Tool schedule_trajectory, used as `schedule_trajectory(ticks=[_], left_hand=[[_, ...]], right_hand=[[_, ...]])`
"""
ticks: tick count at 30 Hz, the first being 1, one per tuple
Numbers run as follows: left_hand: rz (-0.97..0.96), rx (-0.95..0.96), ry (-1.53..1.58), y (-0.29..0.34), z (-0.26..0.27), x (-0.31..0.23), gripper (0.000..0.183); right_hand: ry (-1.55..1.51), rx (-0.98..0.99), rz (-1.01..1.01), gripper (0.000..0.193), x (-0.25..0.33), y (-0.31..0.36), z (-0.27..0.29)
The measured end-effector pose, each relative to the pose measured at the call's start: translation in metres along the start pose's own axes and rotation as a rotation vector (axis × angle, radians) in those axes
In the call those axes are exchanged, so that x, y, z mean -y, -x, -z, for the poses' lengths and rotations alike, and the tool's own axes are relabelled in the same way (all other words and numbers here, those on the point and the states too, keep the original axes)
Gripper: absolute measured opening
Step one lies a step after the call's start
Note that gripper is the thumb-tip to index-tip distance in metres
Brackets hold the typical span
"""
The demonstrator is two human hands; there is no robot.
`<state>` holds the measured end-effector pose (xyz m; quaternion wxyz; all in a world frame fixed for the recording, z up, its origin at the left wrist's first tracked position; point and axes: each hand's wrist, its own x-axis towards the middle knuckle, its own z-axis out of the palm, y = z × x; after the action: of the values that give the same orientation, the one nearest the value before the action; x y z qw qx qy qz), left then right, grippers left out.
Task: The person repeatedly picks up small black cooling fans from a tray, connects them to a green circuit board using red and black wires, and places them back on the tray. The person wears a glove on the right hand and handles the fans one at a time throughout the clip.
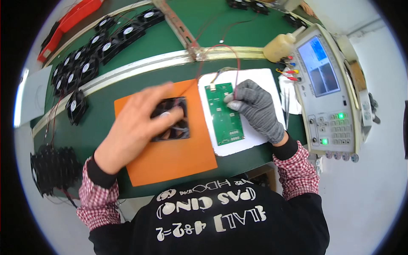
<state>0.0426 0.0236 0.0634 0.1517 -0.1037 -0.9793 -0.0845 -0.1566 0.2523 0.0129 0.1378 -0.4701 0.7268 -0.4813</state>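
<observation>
A black cooling fan (182,131) lies on an orange mat (178,163). My bare left hand (138,119) is over its left side, the thumb across the fan and the fingers apart, somewhat smeared by motion. To the right, a green circuit board (222,114) rests on a white pad (255,146). My right hand (257,106), in a grey glove, pinches the end of the fan's red lead (233,50) at the board's upper right edge. That lead arcs up from the fan. The plug at its end is hidden by my fingers.
A test instrument (329,97) with a lit screen stands on the right, beside a yellowish squeeze bottle (278,47) and tweezers (287,106). Several black fans (87,68) sit beyond the white rail (140,66); more are stacked at left (55,168). A red bin (70,21) is far left.
</observation>
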Motion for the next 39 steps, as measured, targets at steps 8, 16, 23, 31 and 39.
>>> schedule_trajectory(ticks=[8, 16, 23, 31, 39], left_hand=[[0.433, -0.101, 0.725, 0.019, -0.01, 0.011, 0.083], [0.231, -0.104, 0.144, 0.01, -0.015, -0.017, 0.095], [-0.044, -0.597, 0.067, 0.031, 0.04, -0.044, 0.031], [0.325, 0.081, 2.18, 0.042, 0.078, -0.048, 0.033], [0.105, -0.465, -0.334, 0.031, 0.066, -0.043, 0.051]], right_hand=[[0.271, 0.052, 0.264, 0.026, -0.007, 0.0, -0.003], [0.292, 0.089, 0.235, 0.025, -0.006, -0.004, -0.004], [0.139, 0.03, 0.25, 0.016, -0.013, -0.007, -0.006], [0.107, 0.013, 0.257, 0.018, -0.02, -0.004, -0.005], [0.149, 0.007, 0.276, 0.019, -0.011, -0.007, -0.009]])
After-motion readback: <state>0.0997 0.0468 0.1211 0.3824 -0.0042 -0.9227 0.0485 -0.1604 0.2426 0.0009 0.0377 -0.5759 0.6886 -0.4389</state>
